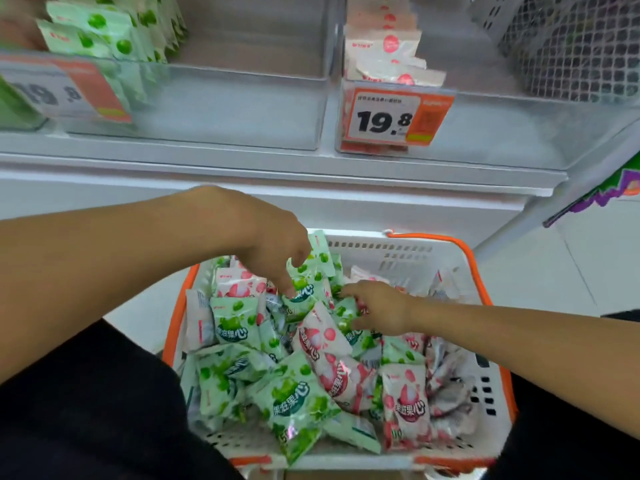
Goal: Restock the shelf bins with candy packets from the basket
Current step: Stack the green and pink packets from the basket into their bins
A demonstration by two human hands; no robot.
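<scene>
Green and pink candy packets [304,386] lie heaped in the white basket [408,258] with its orange rim, low in the near middle of the scene, and both our hands are down in the far part of the heap. Our left hand [277,247] reaches from the left with fingers curled down onto a green packet [304,289] that stands roughly on end; whether it is properly pinched we cannot tell, since the fingertips hide the contact. Our right hand [381,310] comes from the right, its fingers bent into the packets just right of that one, seemingly gathering a few. The clear shelf bins lie straight beyond and above: the left bin [242,109] holds green packets at its left side and is mostly bare, while the right bin [519,133] shows pink ones behind a 19.8 price tag [394,116]. The left hand is nearer the green bin, and only the white shelf ledge [277,168] stands between.
</scene>
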